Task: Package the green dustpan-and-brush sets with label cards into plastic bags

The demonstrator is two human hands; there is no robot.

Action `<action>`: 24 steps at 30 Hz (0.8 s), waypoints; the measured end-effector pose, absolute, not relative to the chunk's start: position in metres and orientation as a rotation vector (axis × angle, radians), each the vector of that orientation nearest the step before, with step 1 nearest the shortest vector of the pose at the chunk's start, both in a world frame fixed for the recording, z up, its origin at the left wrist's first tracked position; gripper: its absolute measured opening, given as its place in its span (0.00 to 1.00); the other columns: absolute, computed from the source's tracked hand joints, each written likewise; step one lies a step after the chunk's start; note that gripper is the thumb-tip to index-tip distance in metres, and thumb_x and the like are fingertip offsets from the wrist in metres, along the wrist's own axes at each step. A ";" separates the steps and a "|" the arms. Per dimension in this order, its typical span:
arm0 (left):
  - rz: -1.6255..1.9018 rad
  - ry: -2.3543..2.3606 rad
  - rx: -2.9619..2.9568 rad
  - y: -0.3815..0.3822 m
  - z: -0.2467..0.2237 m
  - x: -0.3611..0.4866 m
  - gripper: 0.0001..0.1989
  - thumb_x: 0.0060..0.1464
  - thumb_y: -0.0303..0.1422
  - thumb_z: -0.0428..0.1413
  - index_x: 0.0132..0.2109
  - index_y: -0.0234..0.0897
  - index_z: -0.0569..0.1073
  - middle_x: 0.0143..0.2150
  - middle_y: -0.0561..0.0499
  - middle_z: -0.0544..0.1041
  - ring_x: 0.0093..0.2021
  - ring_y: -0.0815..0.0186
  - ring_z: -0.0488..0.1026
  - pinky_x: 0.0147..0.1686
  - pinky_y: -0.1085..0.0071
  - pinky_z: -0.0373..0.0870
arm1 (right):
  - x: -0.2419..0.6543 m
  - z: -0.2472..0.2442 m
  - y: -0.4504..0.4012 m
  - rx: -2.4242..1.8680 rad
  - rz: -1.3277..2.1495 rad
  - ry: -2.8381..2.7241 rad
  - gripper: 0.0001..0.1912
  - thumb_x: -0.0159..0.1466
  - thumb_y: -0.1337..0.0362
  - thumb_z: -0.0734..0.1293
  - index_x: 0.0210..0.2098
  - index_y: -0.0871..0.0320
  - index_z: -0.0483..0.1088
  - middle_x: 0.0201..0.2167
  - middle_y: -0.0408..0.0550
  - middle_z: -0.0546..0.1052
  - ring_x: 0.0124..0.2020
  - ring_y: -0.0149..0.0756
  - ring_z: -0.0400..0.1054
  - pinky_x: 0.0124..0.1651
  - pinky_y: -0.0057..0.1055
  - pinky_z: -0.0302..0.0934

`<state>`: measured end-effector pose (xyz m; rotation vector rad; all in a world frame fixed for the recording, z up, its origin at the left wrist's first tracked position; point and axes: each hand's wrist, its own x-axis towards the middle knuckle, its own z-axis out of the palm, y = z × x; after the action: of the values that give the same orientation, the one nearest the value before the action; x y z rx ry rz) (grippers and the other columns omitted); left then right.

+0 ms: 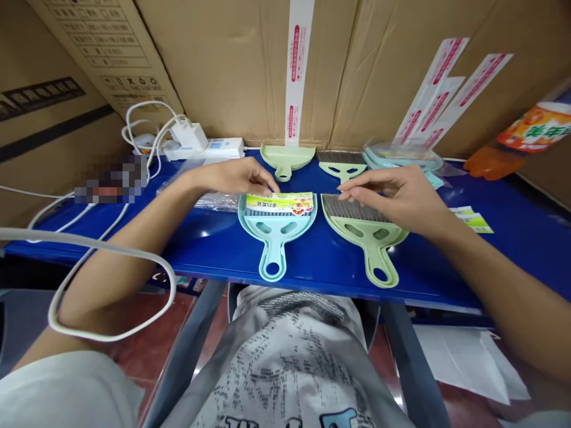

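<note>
My left hand (pixel 243 177) is bent over the top edge of a printed label card (pixel 279 203), fingertips closed at its edge. The card lies across the bristles of a light-blue brush set into a matching dustpan (pixel 272 261). My right hand (pixel 399 193) hovers over a green brush nested in a green dustpan (pixel 379 258), its thumb and fingertips drawn together with nothing visible between them. Grey bristles (pixel 343 208) show below those fingers. Both sets point their handles toward me.
Behind lie a green dustpan (pixel 288 157), another green brush (pixel 342 169) and a wrapped light-blue set (pixel 404 157). More label cards (pixel 475 221) rest at right, near an orange drink bottle (pixel 513 145). White cables and a power strip (pixel 223 147) occupy the left; cardboard (pixel 250 71) walls the back.
</note>
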<state>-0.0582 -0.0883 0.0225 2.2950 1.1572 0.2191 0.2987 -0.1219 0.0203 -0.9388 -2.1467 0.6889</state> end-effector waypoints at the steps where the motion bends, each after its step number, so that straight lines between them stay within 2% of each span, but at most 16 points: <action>1: 0.217 1.167 2.301 -0.088 0.021 -0.058 0.21 0.62 0.44 0.64 0.55 0.37 0.88 0.49 0.45 0.89 0.45 0.58 0.83 0.51 0.64 0.77 | 0.299 0.021 -0.121 -0.936 0.686 -2.145 0.09 0.68 0.56 0.74 0.41 0.52 0.86 0.36 0.48 0.87 0.39 0.44 0.83 0.50 0.43 0.79; 6: 0.211 1.219 2.336 -0.085 0.015 -0.059 0.20 0.62 0.42 0.64 0.55 0.37 0.88 0.48 0.45 0.89 0.44 0.58 0.83 0.49 0.65 0.77 | 0.302 0.019 -0.118 -0.935 0.676 -2.140 0.09 0.68 0.57 0.74 0.41 0.53 0.86 0.35 0.47 0.87 0.37 0.42 0.83 0.47 0.40 0.79; 10: 0.259 1.208 2.441 -0.087 0.017 -0.057 0.16 0.63 0.40 0.63 0.50 0.37 0.89 0.48 0.45 0.89 0.44 0.60 0.84 0.49 0.67 0.76 | 0.303 0.018 -0.116 -0.935 0.661 -2.136 0.09 0.68 0.56 0.74 0.41 0.53 0.86 0.34 0.48 0.87 0.36 0.42 0.83 0.45 0.39 0.79; 18: 0.312 1.134 2.484 -0.088 0.015 -0.057 0.11 0.60 0.41 0.66 0.42 0.42 0.90 0.40 0.48 0.89 0.38 0.61 0.83 0.42 0.69 0.75 | 0.313 0.028 -0.111 -0.964 0.587 -2.067 0.12 0.68 0.51 0.75 0.41 0.51 0.87 0.35 0.48 0.87 0.37 0.45 0.83 0.46 0.45 0.80; 21: 0.360 1.091 2.522 -0.089 0.012 -0.053 0.13 0.61 0.44 0.67 0.44 0.42 0.90 0.42 0.47 0.89 0.40 0.61 0.83 0.42 0.69 0.75 | 0.318 0.029 -0.108 -0.974 0.566 -2.049 0.13 0.68 0.47 0.75 0.41 0.48 0.87 0.36 0.47 0.87 0.38 0.47 0.83 0.47 0.48 0.81; 24: 0.367 1.013 2.577 -0.091 0.010 -0.045 0.18 0.61 0.48 0.68 0.52 0.43 0.89 0.46 0.44 0.87 0.43 0.59 0.82 0.44 0.68 0.74 | 0.325 0.030 -0.104 -1.000 0.542 -2.037 0.14 0.68 0.45 0.75 0.41 0.46 0.87 0.37 0.47 0.87 0.39 0.50 0.83 0.48 0.52 0.80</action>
<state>-0.0451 -0.0913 0.0096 2.5767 1.0130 0.3668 0.3245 -0.1040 0.0302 -0.9996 -2.0374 0.5416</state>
